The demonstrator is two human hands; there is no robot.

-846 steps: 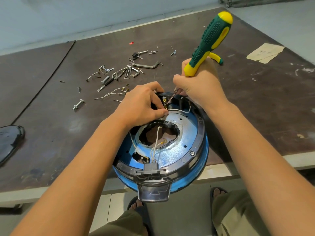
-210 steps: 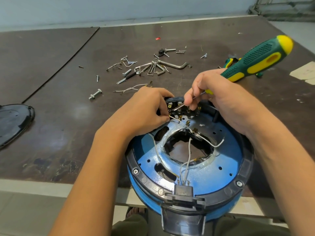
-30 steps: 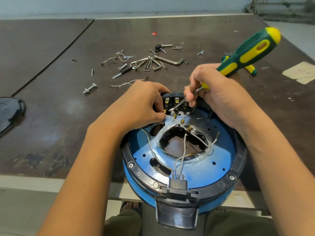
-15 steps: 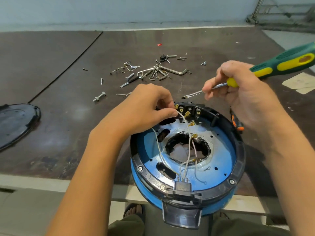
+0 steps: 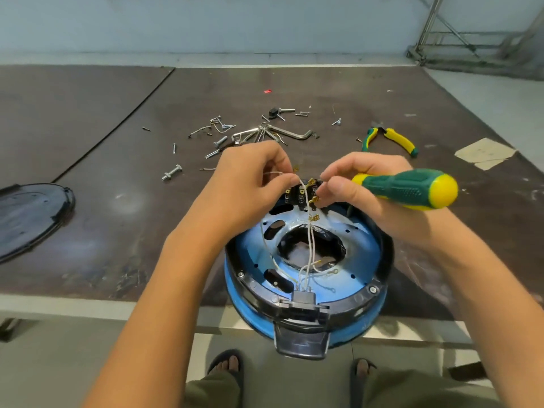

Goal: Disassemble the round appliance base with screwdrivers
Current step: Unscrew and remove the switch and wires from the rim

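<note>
The right hand [image 5: 363,188] has swung back in beside the left hand [image 5: 250,184], and the screwdriver [image 5: 407,188] now lies across its palm, handle pointing right, shaft hidden. The left hand pinches the white wires [image 5: 307,245] and holds them up above the terminal block [image 5: 300,194]. The right hand's curled fingers grip the screwdriver while its fingertips meet at a brass terminal. The round appliance base [image 5: 362,254] sits at the table's [image 5: 117,231] near edge, partly overhanging. Pliers [image 5: 391,138], loose screws [image 5: 172,172] and 1 black cover [image 5: 29,213] lie well apart behind.

Dark brown table [image 5: 88,113] stands before a pale wall [image 5: 206,22].
</note>
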